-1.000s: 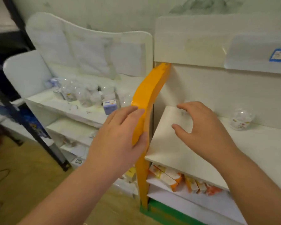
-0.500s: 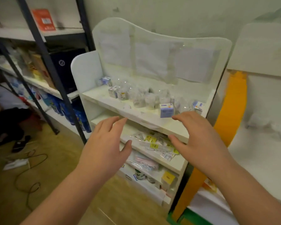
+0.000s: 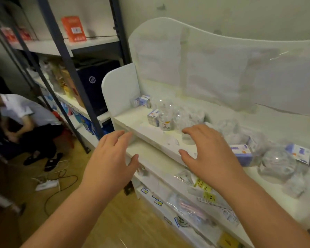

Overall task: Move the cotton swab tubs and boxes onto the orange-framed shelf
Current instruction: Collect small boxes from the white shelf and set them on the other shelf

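Both hands hovered in front of a white shelf unit [image 3: 125,122], palms down and holding nothing. The left hand [image 3: 111,161] hung off the unit's front left corner with its fingers spread and nearly straight, its grip wide. The right hand [image 3: 209,154] was over the front edge of the top shelf, fingers loosely bent and thumb held apart, its grip also wide and touching none of the goods. On that top shelf stood the cotton swab things: a small white-and-blue box [image 3: 144,101] at the back left, another small box [image 3: 153,117] nearer the front, and just beside it a clear tub [image 3: 166,120] with more clear tubs blurred behind. Further right lay a blue-and-white box [image 3: 241,154] just past the right hand, a round clear tub [image 3: 277,162] beside it, and another box [image 3: 298,154] behind that tub. The shelves below held flat packets with yellow labels [image 3: 204,188]. To the left rose a dark metal rack [image 3: 68,65] carrying an orange box [image 3: 73,28]. A person in a pale shirt [image 3: 25,111] sat low beyond it, and a white power strip [image 3: 47,185] with cables lay on the wooden floor [image 3: 97,230].
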